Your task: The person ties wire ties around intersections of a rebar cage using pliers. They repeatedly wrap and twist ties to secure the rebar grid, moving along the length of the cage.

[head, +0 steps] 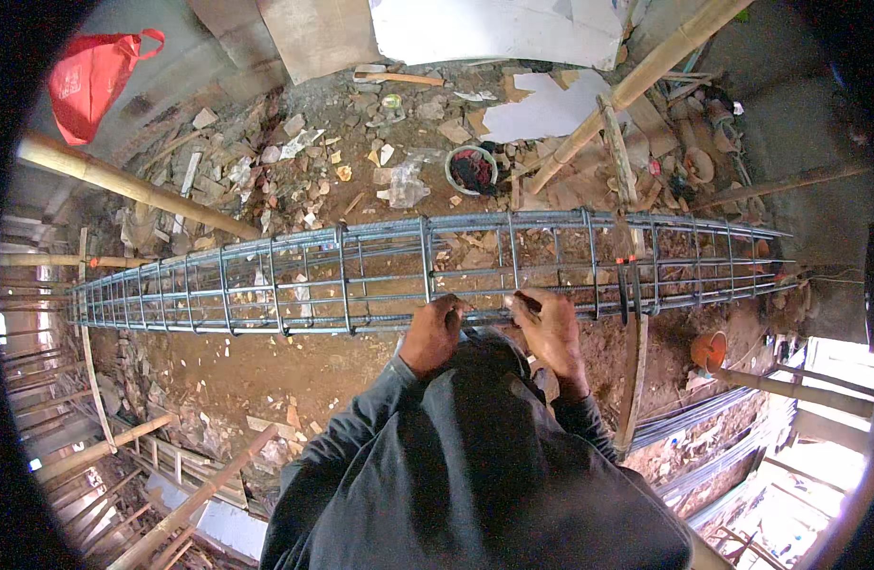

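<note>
A long cage of ribbed steel rebar (380, 226), with square stirrups (343, 285) spaced along it, spans the view in front of me. My left hand (433, 331) is at the cage's near side, its fingers curled at the near bars. Just to the right, my right hand (553, 329) has thumb and forefinger pinched together by the same bars. Whether either hand holds a thin wire is too small to tell. Right of my right hand, a dark two-handled tool (624, 292), seemingly pincers, hangs at the cage beside a wooden support (631, 385).
Bamboo poles (586, 135) slant around the cage. Beyond it, rubble and a bucket of dark material (471, 171) lie on the dirt floor. A red bag (91, 85) hangs upper left. At right are an orange bucket (708, 352) and bundled steel bars (693, 420).
</note>
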Demonstrator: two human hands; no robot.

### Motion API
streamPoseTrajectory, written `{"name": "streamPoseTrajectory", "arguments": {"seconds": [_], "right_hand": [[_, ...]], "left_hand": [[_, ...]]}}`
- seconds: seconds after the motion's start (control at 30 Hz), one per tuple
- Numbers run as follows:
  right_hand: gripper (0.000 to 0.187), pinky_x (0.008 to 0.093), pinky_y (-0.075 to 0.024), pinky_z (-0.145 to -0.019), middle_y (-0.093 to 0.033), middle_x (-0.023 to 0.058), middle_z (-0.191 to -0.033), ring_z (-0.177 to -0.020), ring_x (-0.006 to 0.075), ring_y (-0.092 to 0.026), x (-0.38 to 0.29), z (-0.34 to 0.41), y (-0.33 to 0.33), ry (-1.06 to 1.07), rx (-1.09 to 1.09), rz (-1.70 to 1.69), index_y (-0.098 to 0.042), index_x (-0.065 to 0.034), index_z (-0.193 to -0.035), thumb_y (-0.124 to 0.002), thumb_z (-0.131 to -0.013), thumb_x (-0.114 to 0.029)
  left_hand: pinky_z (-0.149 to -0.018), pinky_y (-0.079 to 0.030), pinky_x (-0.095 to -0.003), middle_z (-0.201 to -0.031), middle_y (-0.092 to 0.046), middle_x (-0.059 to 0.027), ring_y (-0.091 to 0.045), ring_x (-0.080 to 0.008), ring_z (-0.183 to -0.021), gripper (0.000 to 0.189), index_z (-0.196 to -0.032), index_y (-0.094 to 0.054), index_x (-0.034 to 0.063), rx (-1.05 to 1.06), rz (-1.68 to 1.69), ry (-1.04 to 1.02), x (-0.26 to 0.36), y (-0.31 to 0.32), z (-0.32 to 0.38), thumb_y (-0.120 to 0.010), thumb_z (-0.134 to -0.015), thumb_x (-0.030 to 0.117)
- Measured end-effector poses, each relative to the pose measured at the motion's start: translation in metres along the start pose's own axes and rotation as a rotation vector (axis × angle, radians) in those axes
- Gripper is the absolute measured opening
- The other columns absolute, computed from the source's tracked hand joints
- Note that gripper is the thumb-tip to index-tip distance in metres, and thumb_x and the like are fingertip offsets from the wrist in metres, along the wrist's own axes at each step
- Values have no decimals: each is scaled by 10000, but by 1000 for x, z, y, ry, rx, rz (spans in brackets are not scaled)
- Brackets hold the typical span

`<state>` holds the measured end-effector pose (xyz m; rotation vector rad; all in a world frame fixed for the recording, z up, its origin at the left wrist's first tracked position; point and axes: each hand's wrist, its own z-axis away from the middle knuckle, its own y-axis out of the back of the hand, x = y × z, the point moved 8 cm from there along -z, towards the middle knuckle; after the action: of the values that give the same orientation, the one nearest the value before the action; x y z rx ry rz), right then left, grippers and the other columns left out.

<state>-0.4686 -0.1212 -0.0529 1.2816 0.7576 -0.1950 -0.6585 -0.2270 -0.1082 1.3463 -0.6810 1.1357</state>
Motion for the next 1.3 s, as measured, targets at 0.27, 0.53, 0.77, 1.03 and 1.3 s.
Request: {"name": "streamPoseTrajectory", "arguments": {"seconds": [0.27, 0.53, 0.77, 1.03, 1.3], "right_hand": [[314, 514, -539, -958, -769, 200, -1165, -1079, 407, -725, 27, -41, 35, 33, 27, -97, -740, -137, -1268, -707, -1014, -318], [326, 647, -406, -1067, -781, 162, -1072, -1029, 442, -707, 34, -61, 10, 140, -56, 206, -760, -176, -1199, -557, -1077, -401], [340, 589, -506, -885, -762, 208, -939, -900, 444, -720, 41, -79, -8, 171, -132, 135, -770, -98, -1121, -548, -1076, -352], [314, 492, -564, -886, -783, 181, -1086, -1003, 411, -739, 48, -84, -10, 118, -54, -32, -800, -113, -1145, -665, -1026, -371], [277, 422, -574, -855, -799, 141, -1088, -1001, 342, -764, 55, -90, -14, 53, -39, -86, -804, -113, -1132, -752, -984, -342]], "left_hand": [[-691, -536, -539, -911, -688, -326, -683, -529, -842, 206, -1059, -742, 5, 43, -168, -39, -6, -43, -51, -572, -957, 61], [-690, -528, -320, -993, -687, -42, -642, -164, -806, 227, -1185, -687, 26, -53, 882, 536, -42, -109, -51, -684, -1045, 204], [-685, -548, -323, -893, -699, -29, -660, -159, -775, 199, -1156, -690, 68, -170, 1067, 573, -64, -130, -57, -622, -1089, 242], [-740, -562, -356, -955, -727, -61, -694, -218, -823, 268, -1265, -682, 41, -84, 464, 46, -51, -110, -63, -604, -1033, 150], [-795, -578, -430, -1026, -740, -98, -713, -318, -911, 419, -1333, -660, 53, -233, 138, 52, -39, -105, -63, -668, -938, 194]]}}
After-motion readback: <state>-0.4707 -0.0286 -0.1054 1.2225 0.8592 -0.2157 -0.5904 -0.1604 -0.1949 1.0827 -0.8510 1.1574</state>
